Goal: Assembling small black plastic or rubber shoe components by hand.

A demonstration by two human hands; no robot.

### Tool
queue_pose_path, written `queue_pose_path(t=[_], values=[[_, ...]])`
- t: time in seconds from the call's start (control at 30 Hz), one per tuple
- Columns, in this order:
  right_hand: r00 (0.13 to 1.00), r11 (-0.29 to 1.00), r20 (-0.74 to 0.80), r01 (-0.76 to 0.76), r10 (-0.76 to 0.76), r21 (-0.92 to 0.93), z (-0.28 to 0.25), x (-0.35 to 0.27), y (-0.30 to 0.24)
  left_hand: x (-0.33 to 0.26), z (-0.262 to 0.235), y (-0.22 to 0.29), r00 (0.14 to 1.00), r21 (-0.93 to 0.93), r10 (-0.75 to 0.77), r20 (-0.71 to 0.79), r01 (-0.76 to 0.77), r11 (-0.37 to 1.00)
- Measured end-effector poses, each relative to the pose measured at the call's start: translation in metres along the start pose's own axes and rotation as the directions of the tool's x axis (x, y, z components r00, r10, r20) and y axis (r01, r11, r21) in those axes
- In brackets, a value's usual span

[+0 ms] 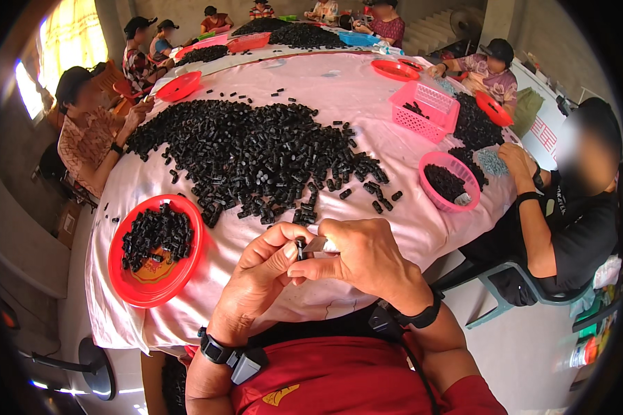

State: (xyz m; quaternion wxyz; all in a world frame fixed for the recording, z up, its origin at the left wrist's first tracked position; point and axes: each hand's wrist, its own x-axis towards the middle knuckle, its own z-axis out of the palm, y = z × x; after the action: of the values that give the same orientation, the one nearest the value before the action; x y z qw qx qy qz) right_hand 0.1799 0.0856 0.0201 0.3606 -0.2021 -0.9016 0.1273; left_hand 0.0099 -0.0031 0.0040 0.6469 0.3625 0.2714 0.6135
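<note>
Between the thumb and fingers of my left hand (263, 273) is a small black cylindrical part (301, 247), held upright over the near edge of the table. My right hand (374, 259) grips a small blade (316, 244) with a whitish wrapped handle, its flat metal end against the black part. Just beyond my hands spreads a big heap of similar black parts (256, 152). To the left, a red round tray (195, 266) holds more black parts (156, 235).
A pink cloth (325, 76) covers the long table. On the right stand a pink round basket (469, 181), a pink rectangular basket (422, 124) and a bundle of grey-blue pieces (491, 163). Several co-workers sit around the table, one close at my right on a green chair (526, 277).
</note>
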Motion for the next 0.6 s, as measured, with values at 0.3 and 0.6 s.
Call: queue_pose_path(t=[0.3, 0.6], values=[[0.990, 0.983, -0.126, 0.079, -0.059, 0.163, -0.0036, 0.0028, -0.0028, 0.0010, 0.0026, 0.0031, 1.000, 0.007, -0.010, -0.002, 0.010, 1.000], [0.998, 0.868, 0.066, -0.050, 0.021, 0.495, -0.0055, -0.0008, -0.0042, -0.0007, 0.0010, 0.0045, 0.998, -0.109, -0.061, 0.005, 0.061, 0.992]])
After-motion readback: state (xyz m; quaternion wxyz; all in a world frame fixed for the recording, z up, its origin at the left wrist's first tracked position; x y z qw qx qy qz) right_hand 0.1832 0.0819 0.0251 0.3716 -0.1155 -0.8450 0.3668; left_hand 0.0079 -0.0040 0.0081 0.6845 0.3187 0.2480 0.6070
